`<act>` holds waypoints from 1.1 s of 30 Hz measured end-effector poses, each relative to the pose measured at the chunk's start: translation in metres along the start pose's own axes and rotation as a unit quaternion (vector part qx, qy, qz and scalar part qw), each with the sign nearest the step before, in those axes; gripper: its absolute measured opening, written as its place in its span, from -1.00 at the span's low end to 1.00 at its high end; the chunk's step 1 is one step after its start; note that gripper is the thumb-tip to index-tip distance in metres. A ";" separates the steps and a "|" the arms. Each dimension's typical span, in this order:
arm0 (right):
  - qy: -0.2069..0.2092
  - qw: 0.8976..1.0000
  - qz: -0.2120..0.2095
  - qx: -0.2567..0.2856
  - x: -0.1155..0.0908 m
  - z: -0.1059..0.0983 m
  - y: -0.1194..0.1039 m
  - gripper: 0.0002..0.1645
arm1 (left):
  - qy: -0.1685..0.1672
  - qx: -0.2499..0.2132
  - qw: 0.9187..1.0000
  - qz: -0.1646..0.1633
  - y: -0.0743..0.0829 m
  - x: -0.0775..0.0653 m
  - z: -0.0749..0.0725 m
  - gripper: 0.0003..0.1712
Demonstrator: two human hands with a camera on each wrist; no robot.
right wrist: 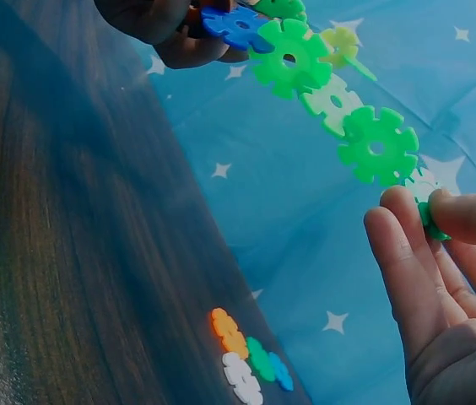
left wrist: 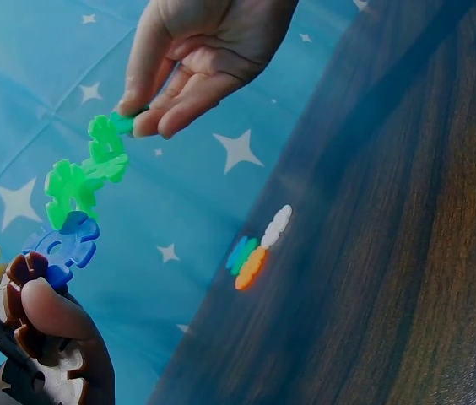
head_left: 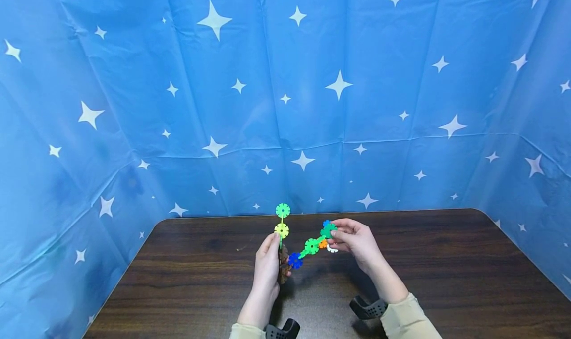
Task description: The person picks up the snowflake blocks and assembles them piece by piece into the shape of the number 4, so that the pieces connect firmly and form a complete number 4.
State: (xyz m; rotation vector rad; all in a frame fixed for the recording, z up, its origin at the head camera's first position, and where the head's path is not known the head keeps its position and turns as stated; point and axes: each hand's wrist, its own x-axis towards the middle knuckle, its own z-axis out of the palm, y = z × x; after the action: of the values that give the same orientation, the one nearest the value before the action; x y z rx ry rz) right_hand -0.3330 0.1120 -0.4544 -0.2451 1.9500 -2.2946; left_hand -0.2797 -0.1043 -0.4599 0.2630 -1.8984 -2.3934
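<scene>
While the left hand [head_left: 265,268] grips brown discs [head_left: 283,259], its grasp hides much of them, and the left wrist view cuts some off. Held above the bench [head_left: 446,284], the chain of notched, flower-like discs [head_left: 312,246] runs from dark blue through bright green to a deeper green disc [head_left: 329,230] pinched by the right hand [head_left: 360,245]. Four more discs [right wrist: 229,334], orange, white, green and light blue, lie on the bench, too slanted to tell whether they touch.

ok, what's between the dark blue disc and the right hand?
A chain of linked green discs runs from the dark blue disc to the right hand, which pinches its end. Right wrist view shows it.
</scene>
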 end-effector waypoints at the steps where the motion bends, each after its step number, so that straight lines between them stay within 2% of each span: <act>1: 0.000 1.000 0.000 0.000 0.000 0.000 0.000 -0.61 | 0.001 0.000 1.000 0.000 0.000 0.000 0.000 -0.66; 11: -0.017 1.000 -0.005 -0.022 -0.001 0.001 0.001 -0.63 | 0.001 -0.001 1.000 -0.005 0.001 0.000 0.002 -0.67; 16: -0.052 0.998 0.007 -0.023 -0.002 -0.001 0.001 -0.63 | -0.017 -0.001 1.000 -0.010 0.001 -0.001 0.002 -0.61; 22: -0.087 0.995 0.046 0.009 -0.002 -0.005 0.000 -0.54 | -0.042 -0.005 0.999 -0.030 0.002 -0.001 0.001 -0.56; 26: -0.101 0.992 0.068 0.030 -0.003 -0.008 0.001 -0.49 | -0.047 -0.009 0.998 -0.040 0.001 -0.001 0.001 -0.54; 33: -0.113 0.988 0.084 0.067 0.000 -0.010 0.006 -0.57 | -0.052 0.001 0.997 -0.056 -0.003 -0.001 0.000 -0.48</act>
State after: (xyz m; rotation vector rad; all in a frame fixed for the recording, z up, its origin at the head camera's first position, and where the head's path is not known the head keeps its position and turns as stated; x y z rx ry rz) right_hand -0.3347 0.1212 -0.4615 -0.3006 1.6371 -2.1731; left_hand -0.2788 -0.1030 -0.4625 0.2576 -1.9804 -2.5241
